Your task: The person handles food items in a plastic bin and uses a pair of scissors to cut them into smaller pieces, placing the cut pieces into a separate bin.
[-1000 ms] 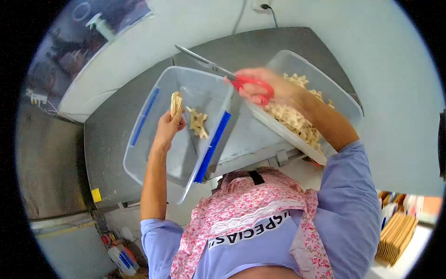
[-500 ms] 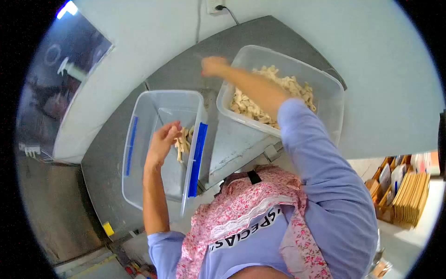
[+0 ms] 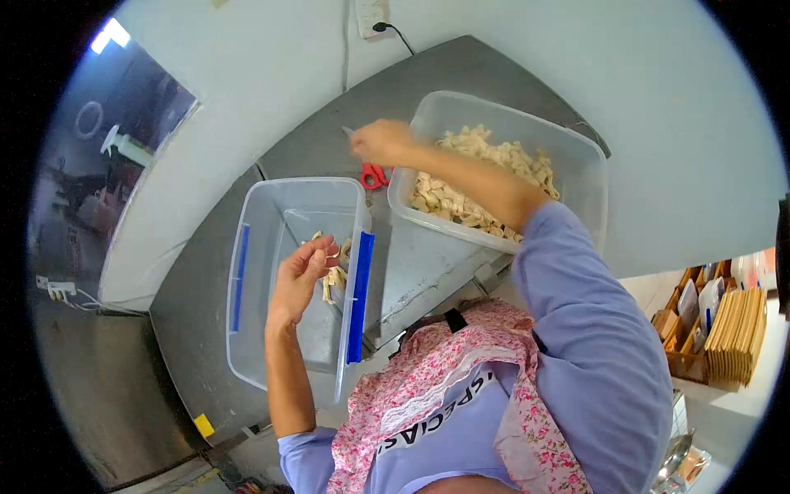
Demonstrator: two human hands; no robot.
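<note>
My left hand [image 3: 300, 276] is over the left clear bin [image 3: 262, 325], thumb and fingers curled round a pale strip. More pale, twisted strips [image 3: 333, 286] lie just beneath it, near the bin's blue-clipped side. My right arm reaches across the right bin [image 3: 583, 160], which holds a heap of pale, knotted pieces [image 3: 531, 169]. Beyond that bin's left rim, my right hand [image 3: 381, 142], slightly blurred, is closed over the middle of red-handled scissors [image 3: 374, 175]. A blade tip pokes out past the fingers; the handles show below the hand.
Both bins stand on a grey worktop [image 3: 420, 267] against a pale wall. A plugged-in cable [image 3: 397, 34] hangs at the wall socket behind. At the right, a wooden rack [image 3: 687, 362] holds stacked brown folders or envelopes [image 3: 735, 337]. Yellow tape [image 3: 203, 425] marks the front left edge.
The right hand has come slightly lower and nearer to me with the scissors, whose red handles now show. The left hand has dipped a little nearer to me; the camera view has shifted slightly.
</note>
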